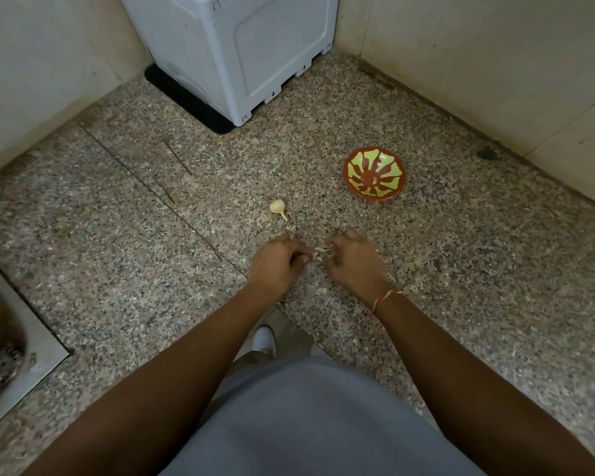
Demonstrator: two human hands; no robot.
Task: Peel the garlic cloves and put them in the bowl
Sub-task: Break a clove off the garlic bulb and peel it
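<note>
At the far left edge, set into the speckled stone worktop [117,269], lies one steel sink [24,352] with a single drain [2,360] in its hollow. Further along, at the back, one pale grey plastic appliance [234,49] stands on a dark mat [186,101] in the corner between cream walls. Nearer the middle, one garlic bulb [277,207] rests on the stone with its stalk pointing toward the person, apart from both hands and a little beyond the left one. Two hands work close together just below it. The left hand [277,261] has its fingers curled inward, pinching one end of a garlic clove [316,256]. The right hand [352,255], likewise curled tight, grips the other side, and a pale strip of peel [323,250] curls up between the two sets of fingertips. The clove itself is mostly hidden by the fingers, so how much skin remains on it cannot be told. One red-and-white thread [385,298] circles the right wrist. Below the hands, one white shoe [265,340] shows beyond the worktop edge, above a grey shirt [323,424]. To the right and further back, well apart from the hands, sits one bowl [374,174], red with green leaf-like patches, and one small pale piece [376,181] lies in its bottom, too small to identify surely.
</note>
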